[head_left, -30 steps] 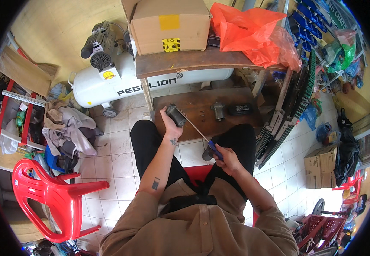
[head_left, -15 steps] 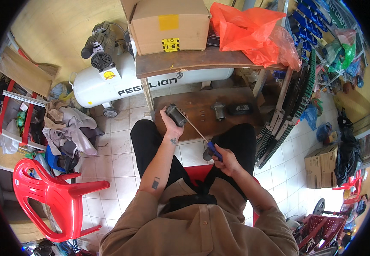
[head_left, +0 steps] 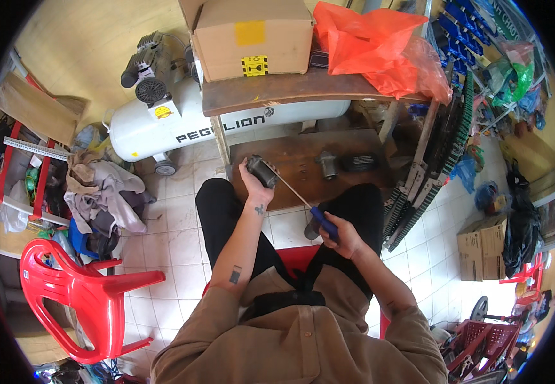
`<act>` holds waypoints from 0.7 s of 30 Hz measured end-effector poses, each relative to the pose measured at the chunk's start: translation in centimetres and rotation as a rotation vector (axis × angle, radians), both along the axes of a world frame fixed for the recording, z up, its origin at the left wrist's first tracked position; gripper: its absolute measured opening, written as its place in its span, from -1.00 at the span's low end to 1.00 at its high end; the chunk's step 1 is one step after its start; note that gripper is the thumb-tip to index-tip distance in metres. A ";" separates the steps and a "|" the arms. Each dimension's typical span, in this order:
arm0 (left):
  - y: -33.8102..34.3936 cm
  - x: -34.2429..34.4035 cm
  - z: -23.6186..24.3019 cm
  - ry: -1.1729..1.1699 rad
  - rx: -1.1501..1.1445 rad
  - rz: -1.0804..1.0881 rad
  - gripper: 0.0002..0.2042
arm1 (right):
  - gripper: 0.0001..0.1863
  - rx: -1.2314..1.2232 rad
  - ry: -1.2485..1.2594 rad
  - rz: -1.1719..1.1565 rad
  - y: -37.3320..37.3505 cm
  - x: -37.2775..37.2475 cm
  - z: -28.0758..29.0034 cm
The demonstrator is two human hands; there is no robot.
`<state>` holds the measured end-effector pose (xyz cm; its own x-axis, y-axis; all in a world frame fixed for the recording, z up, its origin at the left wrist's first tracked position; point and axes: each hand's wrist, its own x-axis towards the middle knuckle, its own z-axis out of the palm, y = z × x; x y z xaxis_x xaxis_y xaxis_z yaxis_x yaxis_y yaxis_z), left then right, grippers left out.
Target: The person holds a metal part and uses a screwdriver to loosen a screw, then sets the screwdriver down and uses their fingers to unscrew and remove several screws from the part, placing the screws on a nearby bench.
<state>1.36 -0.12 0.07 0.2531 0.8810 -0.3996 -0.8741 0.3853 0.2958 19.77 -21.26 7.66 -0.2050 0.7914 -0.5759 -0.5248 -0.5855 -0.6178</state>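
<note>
My left hand [head_left: 258, 187] is closed around a dark grey, roughly cylindrical tool part [head_left: 262, 171], held tilted above the low wooden shelf. In my right hand [head_left: 348, 239] is a screwdriver [head_left: 323, 221] with a blue handle and a long thin shaft. The shaft slants up and left to the near end of the grey part; whether its tip is inside or only against it is too small to tell. On the shelf lie a dark grey metal part [head_left: 328, 165] and a flat black case [head_left: 360, 162]. A dark rounded thing [head_left: 312, 229] shows below the screwdriver handle.
The wooden table [head_left: 316, 88] ahead bears a cardboard box [head_left: 255, 41] and an orange plastic bag [head_left: 370, 48]. A white air compressor [head_left: 156, 125] stands behind it. Red chair [head_left: 72, 301] at left, piled cloths [head_left: 104, 189] beyond; long dark racks [head_left: 428, 173] lean at right.
My right hand has shifted slightly right and toward me on the screwdriver, and more of the blue handle shows. My left hand and the grey part have hardly moved.
</note>
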 end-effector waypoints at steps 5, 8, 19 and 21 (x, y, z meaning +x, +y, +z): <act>1.0 -0.5 -1.2 0.152 -0.056 0.012 -0.66 | -0.62 0.168 -0.406 -0.048 -0.3 -0.7 0.3; 1.0 0.1 -1.8 0.466 -0.050 0.046 -0.63 | -0.61 0.267 -0.686 -0.067 -0.3 -0.8 -3.2; -0.5 0.3 -3.9 1.210 0.074 -0.047 0.12 | -0.49 0.248 -1.309 0.160 8.6 -5.3 -9.6; -1.2 0.7 -2.5 1.259 0.060 -0.056 0.14 | -0.50 0.245 -1.336 0.183 10.4 -5.7 -10.7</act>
